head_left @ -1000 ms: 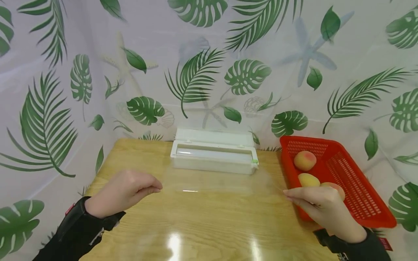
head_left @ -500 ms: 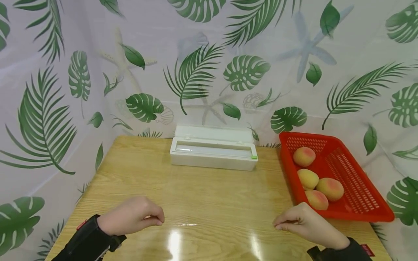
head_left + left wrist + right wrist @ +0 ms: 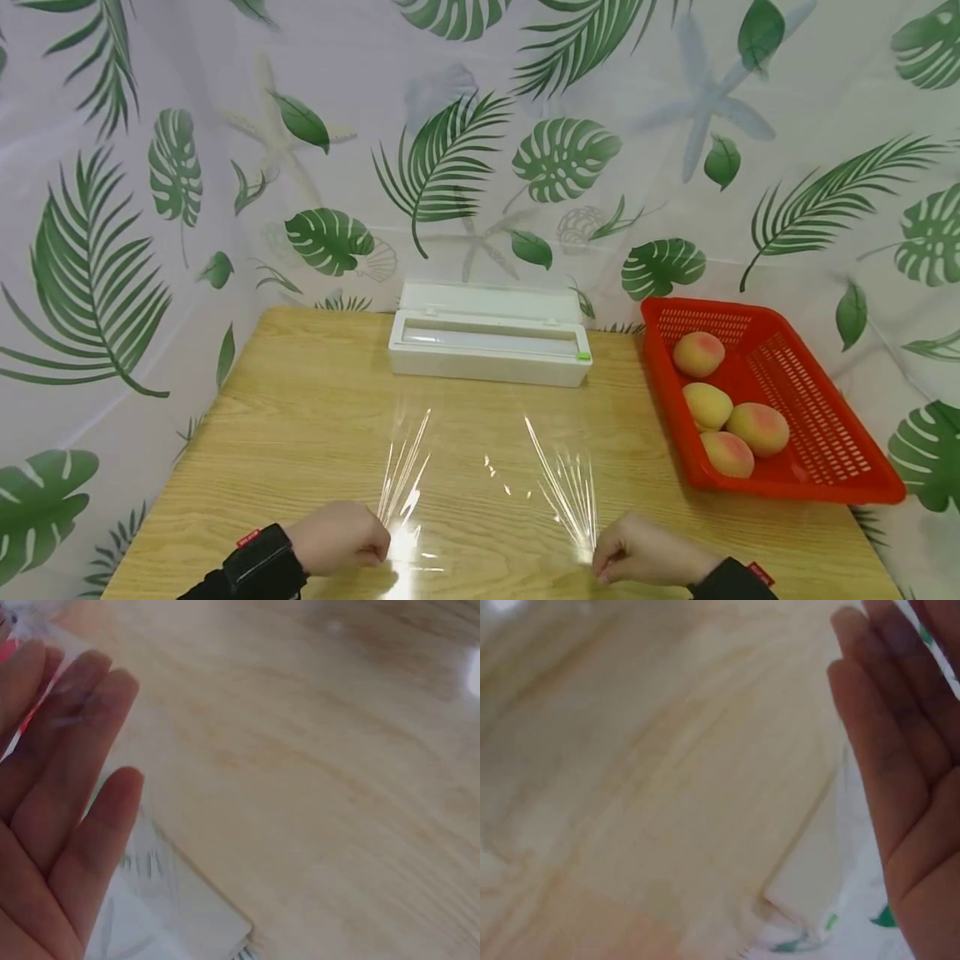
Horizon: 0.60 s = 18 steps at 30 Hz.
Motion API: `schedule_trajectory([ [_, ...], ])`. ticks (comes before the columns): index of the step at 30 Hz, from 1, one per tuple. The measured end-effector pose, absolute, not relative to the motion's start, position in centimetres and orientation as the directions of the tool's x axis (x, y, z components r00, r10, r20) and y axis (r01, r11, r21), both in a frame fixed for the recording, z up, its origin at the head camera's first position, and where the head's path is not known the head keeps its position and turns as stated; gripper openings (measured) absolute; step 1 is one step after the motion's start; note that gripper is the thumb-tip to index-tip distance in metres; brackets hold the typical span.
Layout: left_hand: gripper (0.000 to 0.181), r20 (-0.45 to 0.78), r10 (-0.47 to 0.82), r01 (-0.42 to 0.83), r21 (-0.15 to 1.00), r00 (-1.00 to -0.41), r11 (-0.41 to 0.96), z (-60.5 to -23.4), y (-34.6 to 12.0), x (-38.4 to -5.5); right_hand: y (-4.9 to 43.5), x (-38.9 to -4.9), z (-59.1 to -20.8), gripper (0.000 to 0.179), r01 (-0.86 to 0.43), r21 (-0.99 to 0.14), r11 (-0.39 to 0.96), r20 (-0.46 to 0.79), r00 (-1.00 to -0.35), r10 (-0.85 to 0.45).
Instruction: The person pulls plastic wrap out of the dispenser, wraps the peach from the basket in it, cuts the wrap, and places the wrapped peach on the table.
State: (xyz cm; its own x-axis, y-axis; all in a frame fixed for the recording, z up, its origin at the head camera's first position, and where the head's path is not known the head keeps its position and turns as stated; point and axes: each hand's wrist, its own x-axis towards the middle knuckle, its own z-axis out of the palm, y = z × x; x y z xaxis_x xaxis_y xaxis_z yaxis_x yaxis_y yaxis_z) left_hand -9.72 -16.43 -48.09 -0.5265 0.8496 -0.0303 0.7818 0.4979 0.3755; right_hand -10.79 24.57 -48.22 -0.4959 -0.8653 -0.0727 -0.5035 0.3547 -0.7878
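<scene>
A sheet of clear cling film [image 3: 572,496] stretches over the wood table from the white dispenser box [image 3: 487,368] toward me, with shiny creases fanning out from both hands. My left hand [image 3: 341,537] pinches its near left corner, and my right hand [image 3: 648,550] pinches the near right corner, both low over the table. At the back, the dispenser's lid stands raised against the wall, showing the roll inside. In the left wrist view the outer fingers [image 3: 71,795] lie extended behind the film. The right wrist view shows similar extended fingers [image 3: 900,742]; both pinch points are out of clear sight there.
A red plastic basket [image 3: 832,492] stands at the right of the table, holding several peaches [image 3: 699,354]. Leaf-printed white sheeting [image 3: 300,100] covers the walls behind and at the left. A small green slider [image 3: 582,356] sits at the dispenser's right end.
Both hands have come back toward me and down to the table's near side, drawing the film out farther from the dispenser. Creases now shine in it. The dispenser and basket have stayed put.
</scene>
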Motion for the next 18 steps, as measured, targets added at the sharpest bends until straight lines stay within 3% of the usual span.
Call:
schedule_trajectory([
  [6,0.031,0.063,0.87,0.87,0.116,-0.489,0.48,-50.8,-15.6,-8.9,23.4,-10.4,-50.7,0.006,-0.649,-0.623,0.438,-0.103,-0.486,-0.868],
  [10,0.034,0.052,0.872,0.874,0.015,-0.486,0.486,-51.9,-15.2,-8.6,22.7,-10.4,-51.9,0.015,-0.752,-0.513,0.413,-0.075,-0.44,-0.895],
  [13,0.033,-0.012,0.863,0.863,0.008,-0.506,0.506,-52.5,-15.0,-8.5,22.3,-10.4,-52.5,0.019,-0.77,-0.49,0.408,-0.088,-0.422,-0.903],
  [18,0.027,-0.048,0.847,0.847,0.029,-0.53,0.532,-53.1,-14.7,-8.4,22.0,-10.3,-52.4,0.015,-0.699,-0.513,0.498,-0.204,-0.464,-0.862],
])
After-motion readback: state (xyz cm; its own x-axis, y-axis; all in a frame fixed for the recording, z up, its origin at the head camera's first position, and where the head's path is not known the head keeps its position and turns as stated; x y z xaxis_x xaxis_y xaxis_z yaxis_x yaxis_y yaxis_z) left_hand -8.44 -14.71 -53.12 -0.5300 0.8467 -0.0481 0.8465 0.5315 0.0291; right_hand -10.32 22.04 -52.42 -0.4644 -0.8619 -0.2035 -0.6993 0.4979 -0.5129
